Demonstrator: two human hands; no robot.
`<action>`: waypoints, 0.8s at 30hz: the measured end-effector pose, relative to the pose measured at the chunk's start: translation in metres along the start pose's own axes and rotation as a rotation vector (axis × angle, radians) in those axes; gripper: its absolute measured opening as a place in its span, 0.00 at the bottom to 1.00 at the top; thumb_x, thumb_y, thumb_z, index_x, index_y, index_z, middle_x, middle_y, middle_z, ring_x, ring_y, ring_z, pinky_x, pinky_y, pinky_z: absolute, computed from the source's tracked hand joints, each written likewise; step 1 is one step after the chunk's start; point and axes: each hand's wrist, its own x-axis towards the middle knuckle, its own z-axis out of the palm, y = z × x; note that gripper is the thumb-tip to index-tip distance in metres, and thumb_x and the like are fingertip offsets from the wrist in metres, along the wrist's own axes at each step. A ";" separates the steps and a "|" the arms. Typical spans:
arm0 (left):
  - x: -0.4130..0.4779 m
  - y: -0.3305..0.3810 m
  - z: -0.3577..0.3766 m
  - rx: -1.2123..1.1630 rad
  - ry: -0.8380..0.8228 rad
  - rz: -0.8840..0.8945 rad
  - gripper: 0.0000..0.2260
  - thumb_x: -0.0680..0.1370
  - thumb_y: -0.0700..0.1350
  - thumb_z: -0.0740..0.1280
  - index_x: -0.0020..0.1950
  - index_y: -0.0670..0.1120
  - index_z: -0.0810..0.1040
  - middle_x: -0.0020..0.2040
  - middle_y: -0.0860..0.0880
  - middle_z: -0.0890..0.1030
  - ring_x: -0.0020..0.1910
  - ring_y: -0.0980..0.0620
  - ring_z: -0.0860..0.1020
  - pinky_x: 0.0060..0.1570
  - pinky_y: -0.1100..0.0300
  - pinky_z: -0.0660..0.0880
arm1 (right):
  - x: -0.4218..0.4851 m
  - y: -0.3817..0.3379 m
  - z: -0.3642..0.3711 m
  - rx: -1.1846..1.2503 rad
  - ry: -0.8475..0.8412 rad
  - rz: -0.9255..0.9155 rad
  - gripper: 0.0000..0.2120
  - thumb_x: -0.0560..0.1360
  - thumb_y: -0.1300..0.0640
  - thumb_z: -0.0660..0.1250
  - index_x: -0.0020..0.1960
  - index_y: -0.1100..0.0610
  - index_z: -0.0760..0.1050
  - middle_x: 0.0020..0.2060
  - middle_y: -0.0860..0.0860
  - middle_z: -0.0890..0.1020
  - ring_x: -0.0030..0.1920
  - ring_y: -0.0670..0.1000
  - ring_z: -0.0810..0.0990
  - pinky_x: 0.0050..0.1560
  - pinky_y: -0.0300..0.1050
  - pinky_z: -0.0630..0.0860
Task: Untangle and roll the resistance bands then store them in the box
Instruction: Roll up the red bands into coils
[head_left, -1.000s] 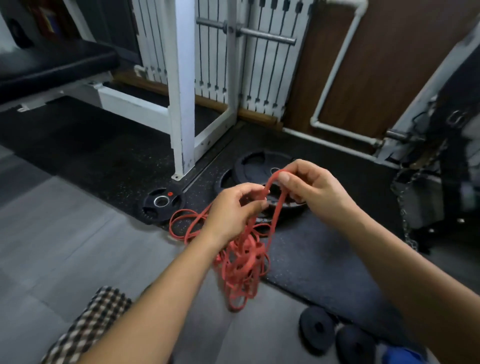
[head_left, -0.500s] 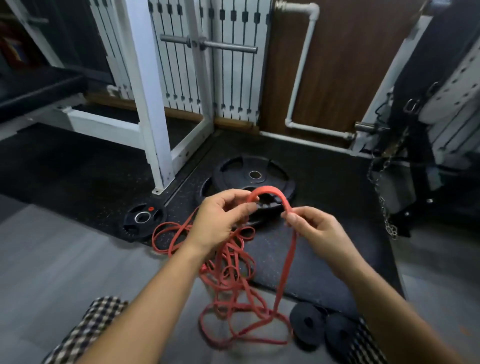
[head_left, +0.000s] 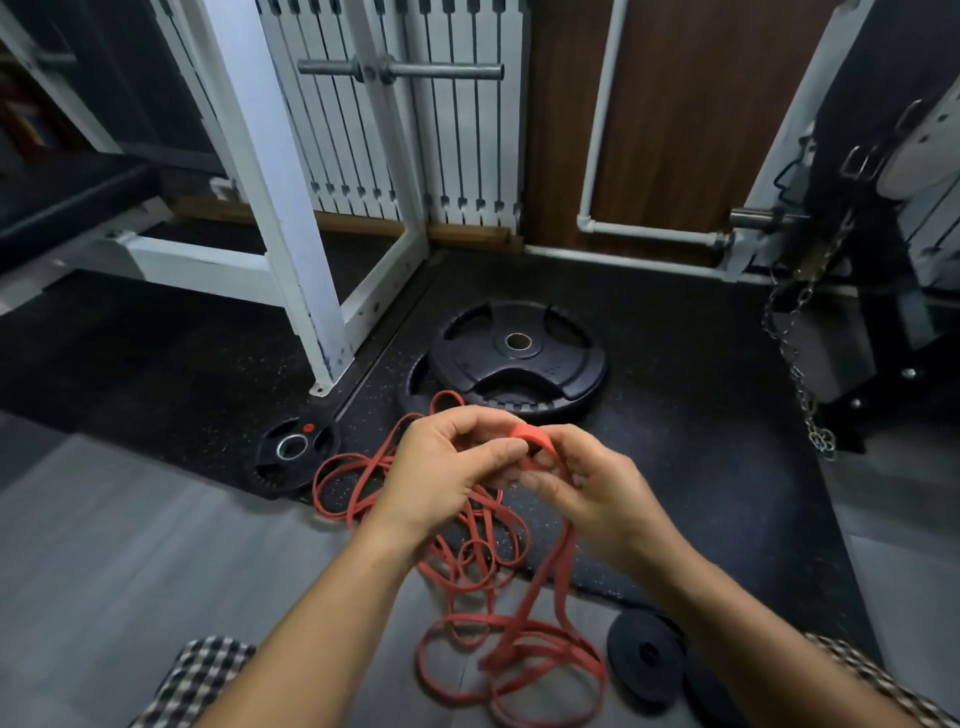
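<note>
Hands had drawn together since half a second earlier: left hand (head_left: 441, 467) and right hand (head_left: 592, 488) both pinched the red resistance band (head_left: 530, 434), its end curled small between fingertips, remainder tangled on the near floor (head_left: 156, 545), so rolling had probably begun.

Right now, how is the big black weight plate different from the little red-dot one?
The big plate is far wider than the little plate. The big plate rests on another plate; the little plate lies flat on the mat. Both are black with a middle hole.
</note>
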 end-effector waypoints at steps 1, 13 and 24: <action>0.000 0.001 0.000 -0.020 -0.004 -0.027 0.07 0.72 0.32 0.68 0.48 0.38 0.81 0.36 0.44 0.82 0.33 0.56 0.79 0.33 0.67 0.75 | 0.000 0.000 -0.003 -0.055 0.021 -0.032 0.12 0.73 0.58 0.69 0.49 0.41 0.75 0.44 0.45 0.81 0.47 0.42 0.80 0.48 0.37 0.76; -0.001 0.002 0.009 -0.453 -0.004 -0.428 0.04 0.74 0.35 0.65 0.43 0.43 0.75 0.30 0.46 0.81 0.26 0.56 0.78 0.26 0.68 0.76 | -0.008 -0.002 -0.022 -0.079 0.082 -0.065 0.13 0.70 0.61 0.72 0.47 0.44 0.76 0.39 0.44 0.78 0.42 0.40 0.78 0.42 0.30 0.73; 0.000 -0.013 0.017 0.603 -0.066 0.260 0.08 0.71 0.37 0.72 0.48 0.48 0.84 0.42 0.54 0.79 0.42 0.59 0.77 0.44 0.70 0.71 | -0.010 0.002 -0.035 -0.281 0.058 -0.002 0.07 0.69 0.60 0.73 0.46 0.52 0.82 0.35 0.43 0.74 0.38 0.40 0.74 0.37 0.30 0.69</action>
